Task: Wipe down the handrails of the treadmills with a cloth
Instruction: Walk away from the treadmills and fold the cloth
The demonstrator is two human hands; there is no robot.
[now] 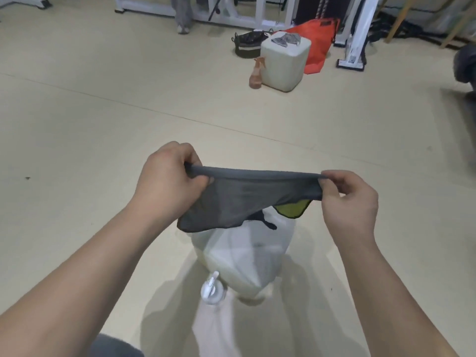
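While both arms reach forward, left hand (pixel 170 176) pinches one end of grey cloth (pixel 231 199), right hand (pixel 347 199) pinches other end. Cloth stretched taut between them, yellow underside showing, hanging above translucent plastic bag (pixel 244 256) on floor (pixel 103 124). White canister (pixel 284 63) and orange bag (pixel 319 42) well ahead.

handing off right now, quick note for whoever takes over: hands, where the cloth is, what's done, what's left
Left hand: pinches one end of the grey fabric cloth, which has a yellow-green underside.
Right hand: pinches the other end. The cloth is stretched in the air between them, above a translucent white plastic container on the beige floor.
Farther off, a brown spray bottle stands beside a white square jug.
Done: cloth in hand.
Left: the wiping; no treadmill handrail is in view.
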